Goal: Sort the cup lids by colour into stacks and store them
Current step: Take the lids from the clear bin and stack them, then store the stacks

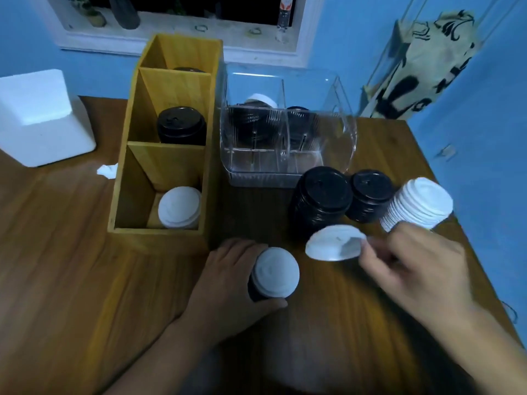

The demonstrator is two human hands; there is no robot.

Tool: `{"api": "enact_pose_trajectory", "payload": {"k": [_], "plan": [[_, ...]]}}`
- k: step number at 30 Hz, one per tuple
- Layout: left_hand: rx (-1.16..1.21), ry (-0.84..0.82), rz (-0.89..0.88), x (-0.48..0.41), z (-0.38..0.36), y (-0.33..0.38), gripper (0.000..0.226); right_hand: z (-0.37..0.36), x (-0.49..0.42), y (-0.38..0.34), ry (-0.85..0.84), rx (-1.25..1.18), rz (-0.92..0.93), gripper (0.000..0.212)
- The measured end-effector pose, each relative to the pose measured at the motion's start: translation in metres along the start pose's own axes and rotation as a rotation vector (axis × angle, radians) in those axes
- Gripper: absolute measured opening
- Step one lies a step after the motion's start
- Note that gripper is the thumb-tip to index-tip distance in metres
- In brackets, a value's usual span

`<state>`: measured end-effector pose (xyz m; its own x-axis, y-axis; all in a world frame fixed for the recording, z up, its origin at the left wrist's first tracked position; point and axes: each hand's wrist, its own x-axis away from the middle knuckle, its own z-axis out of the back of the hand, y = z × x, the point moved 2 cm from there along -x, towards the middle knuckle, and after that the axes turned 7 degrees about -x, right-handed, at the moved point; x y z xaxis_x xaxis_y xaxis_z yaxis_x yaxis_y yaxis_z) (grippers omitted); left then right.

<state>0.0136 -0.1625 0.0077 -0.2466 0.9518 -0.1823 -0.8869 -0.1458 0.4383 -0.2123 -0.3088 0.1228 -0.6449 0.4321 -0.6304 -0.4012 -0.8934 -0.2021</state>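
My left hand [228,277] grips a short mixed stack [273,276] with a white lid on top and black lids beneath, standing on the table. Blurred by motion, my right hand [413,260] pinches a single white lid [333,243], tilted in the air above the table. Behind it stand a tall black stack [322,198], a smaller black stack [369,195] and a leaning white stack [419,205]. The wooden organiser [128,178] holds white lids [179,208] in its near compartment and black lids [182,128] in the middle one.
A clear plastic box [285,138] with dividers holds black lids and one white lid at the back. A white foam block [42,115] sits far left, with a crumpled white scrap [107,169] near it. The table edge runs along the right; a patterned bag hangs on the blue wall.
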Motion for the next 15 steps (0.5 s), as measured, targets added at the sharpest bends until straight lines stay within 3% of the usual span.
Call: {"api": "enact_pose_trajectory", "payload": {"k": [4, 10, 15], "plan": [[-0.034, -0.017, -0.006, -0.001, 0.001, 0.001, 0.092, -0.02, 0.068, 0.011, -0.021, 0.003, 0.015, 0.036], [-0.055, -0.02, 0.005, 0.0, 0.001, 0.002, 0.091, -0.02, 0.096, -0.006, -0.095, -0.143, 0.127, 0.031], [-0.06, -0.012, 0.005, 0.0, 0.001, 0.003, 0.091, -0.02, 0.106, -0.01, -0.22, -0.303, 0.039, 0.019]]}}
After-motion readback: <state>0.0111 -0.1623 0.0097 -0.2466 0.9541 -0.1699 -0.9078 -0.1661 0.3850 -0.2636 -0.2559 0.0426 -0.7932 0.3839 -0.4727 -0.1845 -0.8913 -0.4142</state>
